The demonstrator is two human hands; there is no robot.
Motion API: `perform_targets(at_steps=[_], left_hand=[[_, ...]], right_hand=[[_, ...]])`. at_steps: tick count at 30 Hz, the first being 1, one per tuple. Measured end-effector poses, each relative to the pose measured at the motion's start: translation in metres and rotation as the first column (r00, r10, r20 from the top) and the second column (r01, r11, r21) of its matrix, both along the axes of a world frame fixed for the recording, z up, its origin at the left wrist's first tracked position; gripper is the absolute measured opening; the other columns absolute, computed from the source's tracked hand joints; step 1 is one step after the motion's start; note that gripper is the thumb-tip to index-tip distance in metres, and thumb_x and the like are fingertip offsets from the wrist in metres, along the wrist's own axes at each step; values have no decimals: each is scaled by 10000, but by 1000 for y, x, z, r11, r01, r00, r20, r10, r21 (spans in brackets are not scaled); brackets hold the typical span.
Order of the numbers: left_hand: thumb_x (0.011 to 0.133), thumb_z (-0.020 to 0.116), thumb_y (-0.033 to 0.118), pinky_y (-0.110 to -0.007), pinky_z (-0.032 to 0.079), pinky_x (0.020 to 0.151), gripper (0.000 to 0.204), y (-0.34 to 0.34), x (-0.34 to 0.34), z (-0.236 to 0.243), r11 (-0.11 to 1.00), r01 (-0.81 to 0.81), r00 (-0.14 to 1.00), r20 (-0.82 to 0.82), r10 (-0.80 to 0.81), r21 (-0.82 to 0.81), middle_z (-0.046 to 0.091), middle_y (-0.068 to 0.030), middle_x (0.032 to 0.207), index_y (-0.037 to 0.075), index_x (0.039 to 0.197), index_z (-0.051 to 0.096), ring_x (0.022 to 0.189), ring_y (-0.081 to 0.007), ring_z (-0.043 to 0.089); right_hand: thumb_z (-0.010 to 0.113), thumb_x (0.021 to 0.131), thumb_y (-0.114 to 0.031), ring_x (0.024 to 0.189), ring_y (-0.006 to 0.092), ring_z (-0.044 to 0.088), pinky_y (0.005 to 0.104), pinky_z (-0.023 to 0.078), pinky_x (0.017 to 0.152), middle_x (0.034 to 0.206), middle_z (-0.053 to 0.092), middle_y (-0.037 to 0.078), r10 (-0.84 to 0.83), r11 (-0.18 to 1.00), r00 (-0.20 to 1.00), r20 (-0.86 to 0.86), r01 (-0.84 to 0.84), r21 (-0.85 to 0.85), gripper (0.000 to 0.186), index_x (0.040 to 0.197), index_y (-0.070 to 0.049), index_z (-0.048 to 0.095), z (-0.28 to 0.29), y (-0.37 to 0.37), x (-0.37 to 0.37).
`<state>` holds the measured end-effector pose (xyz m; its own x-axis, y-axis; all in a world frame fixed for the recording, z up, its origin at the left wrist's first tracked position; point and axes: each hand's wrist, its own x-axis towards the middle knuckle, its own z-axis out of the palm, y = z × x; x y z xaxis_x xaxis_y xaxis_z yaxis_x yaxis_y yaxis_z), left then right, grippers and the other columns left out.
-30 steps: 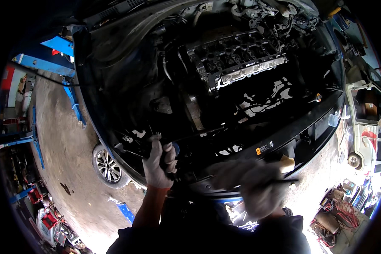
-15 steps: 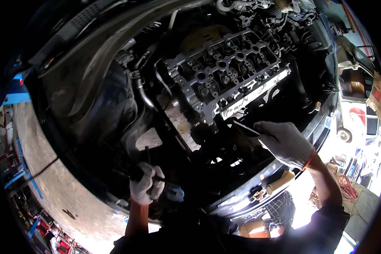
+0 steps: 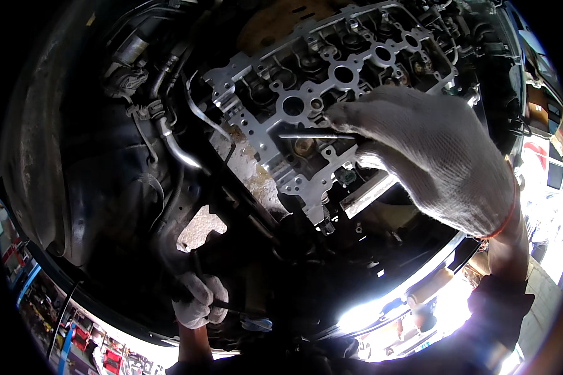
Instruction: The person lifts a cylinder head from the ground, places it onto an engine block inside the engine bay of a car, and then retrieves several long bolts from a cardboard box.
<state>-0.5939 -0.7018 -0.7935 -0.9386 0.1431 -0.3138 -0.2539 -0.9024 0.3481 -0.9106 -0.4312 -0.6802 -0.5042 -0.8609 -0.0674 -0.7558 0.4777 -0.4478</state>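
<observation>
Two gloved hands working: right hand (image 3: 431, 162) pinching a thin metal rod (image 3: 313, 134) into the cylinder head (image 3: 331, 81); left hand (image 3: 199, 299) clenching a dark tool (image 3: 231, 307). Probing needs steadiness.

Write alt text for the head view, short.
Gloved right hand holds a thin metal rod against an exposed engine cylinder head in an open engine bay. Gloved left hand grips a dark part at the bay's front edge, low in the frame.
</observation>
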Motion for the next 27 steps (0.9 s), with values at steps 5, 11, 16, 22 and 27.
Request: perform_targets(at_steps=[5,11,16,22,27], left_hand=[[935,631,-43,-264,383,360,122,1,-9,-4,999,41,997,-62,-41,-1,553,-165,697,-5,1051,623,477,-154,485],[897,653,-78,-289,434,412,154,13,-23,-18,993,66,992,-113,-54,100,594,-239,806,-81,1046,615,547,-192,548],[870,688,-73,-303,444,414,214,-2,-8,-15,999,21,994,-109,-15,49,600,-244,784,-90,1073,622,535,-203,551],[875,718,-18,-305,431,381,197,-1,-4,-25,992,-23,998,-50,29,122,591,-220,673,-71,1054,652,467,-202,529],[867,698,-50,-288,425,379,192,-5,-7,-26,994,6,997,-83,3,111,621,-231,734,-72,1052,653,479,-200,545]], right_hand=[[755,847,-81,709,232,729,314,595,600,906,734,117,97,992,995,-1,-97,-76,269,1104,-55,681,-8,-34,-8],[696,932,-176,877,166,639,267,570,785,1018,629,45,118,993,974,-194,-115,24,200,1097,-75,646,-13,-28,-9],[620,984,-176,843,157,708,272,592,725,925,704,76,282,930,947,-156,-231,286,147,1001,-52,698,-27,-70,-4],[606,993,-158,583,130,671,248,533,525,672,672,65,455,871,752,-477,-263,416,242,813,-23,694,-49,-67,-8],[641,991,-197,517,166,619,296,540,533,646,664,78,-32,998,990,135,23,65,239,861,-5,700,-42,-58,-3]])
